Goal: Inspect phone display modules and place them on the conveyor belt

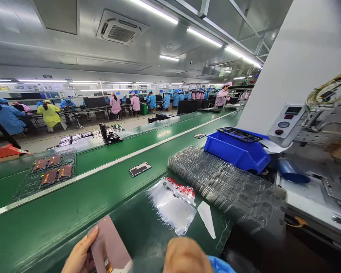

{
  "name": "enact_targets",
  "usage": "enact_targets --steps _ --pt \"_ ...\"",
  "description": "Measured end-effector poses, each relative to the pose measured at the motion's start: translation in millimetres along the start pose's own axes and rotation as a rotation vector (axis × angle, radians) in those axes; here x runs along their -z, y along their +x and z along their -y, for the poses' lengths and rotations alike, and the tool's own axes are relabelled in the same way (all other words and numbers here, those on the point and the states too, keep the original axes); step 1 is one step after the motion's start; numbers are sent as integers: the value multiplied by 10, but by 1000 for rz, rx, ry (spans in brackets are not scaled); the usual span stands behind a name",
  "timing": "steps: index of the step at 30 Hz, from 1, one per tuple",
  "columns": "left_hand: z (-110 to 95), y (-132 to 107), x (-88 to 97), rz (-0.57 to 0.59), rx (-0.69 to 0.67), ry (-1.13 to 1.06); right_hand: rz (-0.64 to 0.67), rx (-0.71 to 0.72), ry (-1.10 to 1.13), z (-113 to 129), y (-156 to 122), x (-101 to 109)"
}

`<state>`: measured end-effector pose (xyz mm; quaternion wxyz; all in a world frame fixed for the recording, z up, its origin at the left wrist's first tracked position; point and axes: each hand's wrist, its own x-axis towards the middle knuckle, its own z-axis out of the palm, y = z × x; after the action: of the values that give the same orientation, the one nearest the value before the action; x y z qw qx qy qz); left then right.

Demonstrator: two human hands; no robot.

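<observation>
My left hand (pixel 83 250) is closed on the edge of a phone display panel (pixel 110 242), thumb on its brownish-pink back. An orange flex cable with a small label runs along the panel's lower part, and something whitish shows at its bottom corner. Close to the camera, my right hand (pixel 186 256) is blurred at the bottom edge; its fingers are hidden. A blue sleeve (pixel 220 264) shows beside it. Ahead of both hands lies a stack of clear film sheets (pixel 173 206) with red tabs. A white paper strip (pixel 207 218) is to its right.
On the green conveyor belt (pixel 99 189) lie a phone housing (pixel 139 169) and a tray (pixel 25 184) with several display panels. Stacked clear plastic trays (pixel 227 182) and a blue bin (pixel 233 149) stand right, beside a machine (pixel 290 121). Several people work at benches behind.
</observation>
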<state>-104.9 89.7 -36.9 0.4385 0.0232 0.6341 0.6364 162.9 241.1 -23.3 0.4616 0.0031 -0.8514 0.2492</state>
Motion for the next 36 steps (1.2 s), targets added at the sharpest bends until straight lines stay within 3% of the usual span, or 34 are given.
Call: enact_targets --steps 1,3,5,9,12,16,20,24,26,28,32,36 --pt "-17 11 7 -14 -8 8 -57 -89 3 -107 44 120" --pt "-45 2 -18 -37 -17 10 -214 -416 -2 -429 174 303" --pt "-70 -39 -82 -35 -25 0 -221 -560 -16 -856 302 384" --pt "-121 -166 -246 49 -39 -32 -160 -759 -56 -1681 347 275" --pt "-167 -258 -352 110 -37 -65 -124 -855 -80 -1991 233 154" --pt "-241 -307 -462 122 -41 -49 -134 -896 -2 -1947 180 93" --pt "-255 -249 -650 196 -70 -29 -10 -879 281 -1448 256 -127" --pt "-141 -106 -976 358 -110 27 285 -937 776 -927 262 -543" --pt "-96 47 -1123 438 -153 184 420 -1027 1170 -870 236 -705" --pt "-127 305 -1212 454 -227 346 392 -1055 1359 -953 210 -797" --pt "-456 1074 -1179 253 -391 607 152 -1028 1462 -1249 187 -824" --pt "-802 1730 -1005 -21 -536 867 91 -1014 1520 -1393 204 -796"
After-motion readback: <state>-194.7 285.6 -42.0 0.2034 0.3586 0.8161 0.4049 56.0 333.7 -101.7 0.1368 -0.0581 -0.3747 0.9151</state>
